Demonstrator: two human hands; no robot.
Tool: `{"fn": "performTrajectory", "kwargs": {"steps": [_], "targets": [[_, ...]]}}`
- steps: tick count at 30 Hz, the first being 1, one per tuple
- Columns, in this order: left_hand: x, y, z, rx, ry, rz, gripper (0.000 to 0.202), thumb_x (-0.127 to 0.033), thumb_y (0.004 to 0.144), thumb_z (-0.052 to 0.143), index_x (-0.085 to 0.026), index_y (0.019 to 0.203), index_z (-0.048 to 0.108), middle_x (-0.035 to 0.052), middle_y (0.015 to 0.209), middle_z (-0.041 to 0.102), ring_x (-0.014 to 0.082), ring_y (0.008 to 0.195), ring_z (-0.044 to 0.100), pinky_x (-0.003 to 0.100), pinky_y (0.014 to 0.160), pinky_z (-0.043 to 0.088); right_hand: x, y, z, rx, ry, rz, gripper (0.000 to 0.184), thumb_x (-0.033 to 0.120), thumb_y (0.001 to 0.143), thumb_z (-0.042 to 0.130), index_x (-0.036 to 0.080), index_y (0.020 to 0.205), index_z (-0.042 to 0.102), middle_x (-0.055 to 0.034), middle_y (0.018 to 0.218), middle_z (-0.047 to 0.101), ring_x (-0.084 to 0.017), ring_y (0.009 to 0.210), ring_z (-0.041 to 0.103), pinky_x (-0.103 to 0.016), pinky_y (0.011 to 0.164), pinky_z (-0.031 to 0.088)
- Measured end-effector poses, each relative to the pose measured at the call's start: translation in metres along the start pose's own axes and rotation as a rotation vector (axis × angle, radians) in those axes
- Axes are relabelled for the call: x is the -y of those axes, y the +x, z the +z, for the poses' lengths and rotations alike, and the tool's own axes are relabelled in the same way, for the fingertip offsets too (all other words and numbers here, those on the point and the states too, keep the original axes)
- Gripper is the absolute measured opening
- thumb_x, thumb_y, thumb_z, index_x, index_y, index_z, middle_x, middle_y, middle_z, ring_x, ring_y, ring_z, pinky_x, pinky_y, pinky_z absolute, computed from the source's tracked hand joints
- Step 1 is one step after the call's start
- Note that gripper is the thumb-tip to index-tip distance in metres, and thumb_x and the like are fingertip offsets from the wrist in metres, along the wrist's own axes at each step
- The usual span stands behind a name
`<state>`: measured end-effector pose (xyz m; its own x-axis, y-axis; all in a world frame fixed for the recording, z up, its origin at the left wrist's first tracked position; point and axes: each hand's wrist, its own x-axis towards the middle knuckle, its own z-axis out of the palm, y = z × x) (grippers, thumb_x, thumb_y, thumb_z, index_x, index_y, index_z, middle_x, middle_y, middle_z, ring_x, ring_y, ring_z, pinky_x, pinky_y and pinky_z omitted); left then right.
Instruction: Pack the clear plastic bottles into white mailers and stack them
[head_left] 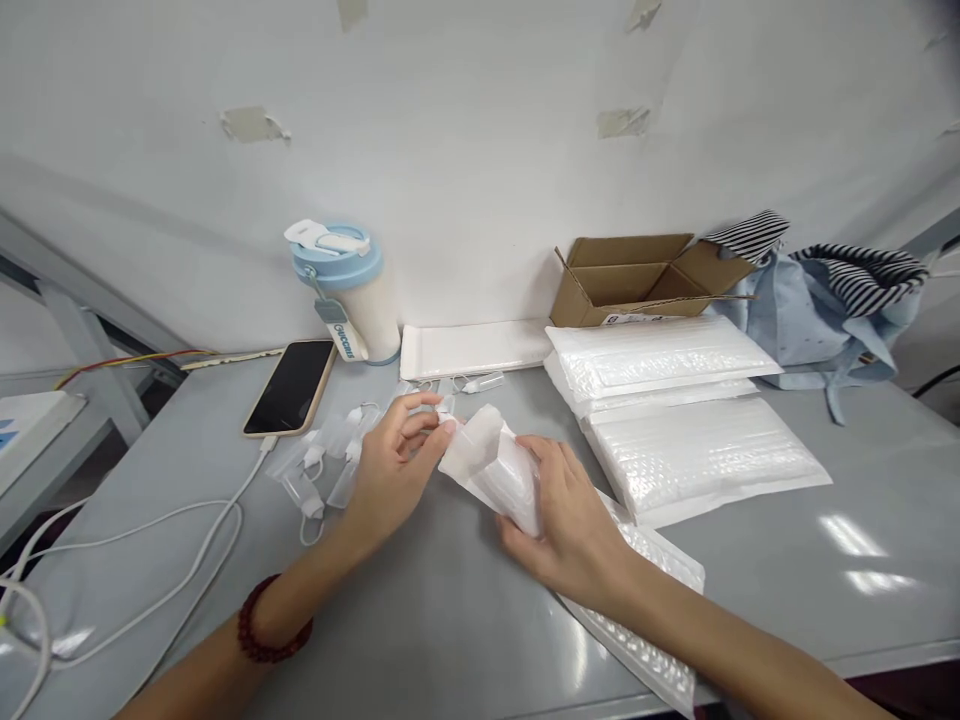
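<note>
My right hand (562, 520) grips a white bubble mailer (499, 465) around its side, its mouth tilted up and to the left. My left hand (401, 455) is closed in a pinch just left of that mouth. Something small and whitish shows at its fingertips, too little of it to name. Small clear plastic bottles with white caps and loops (304, 490) lie on the table beside and behind the left hand. Another bubble mailer (652, 560) lies flat under my right hand and forearm.
Stacked bubble mailers (705, 450) lie at the right, before an open cardboard box (637, 280) and a light blue cloth bag (810, 310). A flat white packet (476, 348), a blue-lidded cup (360, 300) and a phone (291, 388) on a white cable (214, 540) are at the back and left.
</note>
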<state>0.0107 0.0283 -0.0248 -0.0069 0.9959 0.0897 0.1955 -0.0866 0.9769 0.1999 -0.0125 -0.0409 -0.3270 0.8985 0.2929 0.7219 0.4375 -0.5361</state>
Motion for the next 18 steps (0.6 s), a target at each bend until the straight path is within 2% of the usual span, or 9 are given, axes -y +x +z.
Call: {"fn": "performTrajectory", "kwargs": {"steps": [5, 9, 11, 14, 16, 18], "targets": [[0.013, 0.0, 0.004, -0.028, 0.151, 0.106, 0.012, -0.031, 0.083, 0.063, -0.021, 0.084, 0.071, 0.001, 0.088, 0.07, 0.0159, 0.084, 0.064, 0.024, 0.07, 0.051, -0.003, 0.001, -0.002, -0.012, 0.076, 0.022, 0.054, 0.018, 0.073, 0.054, 0.014, 0.121, 0.031, -0.0144, 0.112, 0.05, -0.028, 0.102, 0.049, -0.046, 0.084, 0.047], [0.015, -0.003, 0.004, 0.091, 0.319, 0.206, 0.025, -0.032, 0.088, 0.055, -0.022, 0.074, 0.073, 0.0027, 0.093, 0.064, 0.0164, 0.087, 0.061, 0.027, 0.075, 0.049, -0.006, 0.001, 0.0, -0.003, 0.064, 0.037, 0.052, 0.017, 0.073, 0.054, 0.015, 0.12, 0.032, -0.0133, 0.11, 0.05, -0.029, 0.1, 0.049, -0.048, 0.083, 0.047], [0.015, -0.003, 0.003, 0.125, 0.365, 0.288, 0.033, -0.03, 0.093, 0.047, -0.022, 0.077, 0.074, 0.0049, 0.101, 0.063, 0.018, 0.095, 0.06, 0.03, 0.081, 0.048, -0.007, 0.001, 0.001, -0.001, 0.056, 0.03, 0.052, 0.016, 0.072, 0.054, 0.016, 0.12, 0.032, -0.0127, 0.109, 0.05, -0.028, 0.099, 0.05, -0.048, 0.081, 0.047], [0.018, 0.001, 0.001, 0.027, 0.475, 0.472, 0.032, -0.024, 0.095, 0.041, -0.018, 0.093, 0.072, 0.0098, 0.11, 0.061, 0.0216, 0.104, 0.056, 0.036, 0.087, 0.047, -0.008, 0.001, 0.003, -0.026, 0.038, 0.021, 0.052, 0.016, 0.073, 0.053, 0.017, 0.12, 0.031, -0.0126, 0.109, 0.05, -0.029, 0.098, 0.05, -0.048, 0.079, 0.049], [0.025, 0.006, -0.001, -0.039, 0.671, 0.567, 0.028, -0.021, 0.094, 0.043, -0.015, 0.098, 0.07, 0.0132, 0.113, 0.06, 0.0257, 0.109, 0.051, 0.043, 0.092, 0.045, -0.009, 0.001, 0.003, -0.051, 0.02, 0.013, 0.052, 0.017, 0.074, 0.053, 0.018, 0.121, 0.031, -0.0127, 0.108, 0.05, -0.029, 0.098, 0.051, -0.048, 0.079, 0.049], [0.032, 0.011, -0.002, -0.035, 0.888, 0.596, 0.027, -0.021, 0.093, 0.044, -0.014, 0.098, 0.07, 0.0147, 0.114, 0.06, 0.0296, 0.111, 0.047, 0.048, 0.092, 0.044, -0.01, 0.0, 0.004, -0.067, -0.003, 0.008, 0.051, 0.016, 0.074, 0.052, 0.017, 0.121, 0.031, -0.0124, 0.106, 0.05, -0.029, 0.097, 0.052, -0.048, 0.079, 0.05]]}}
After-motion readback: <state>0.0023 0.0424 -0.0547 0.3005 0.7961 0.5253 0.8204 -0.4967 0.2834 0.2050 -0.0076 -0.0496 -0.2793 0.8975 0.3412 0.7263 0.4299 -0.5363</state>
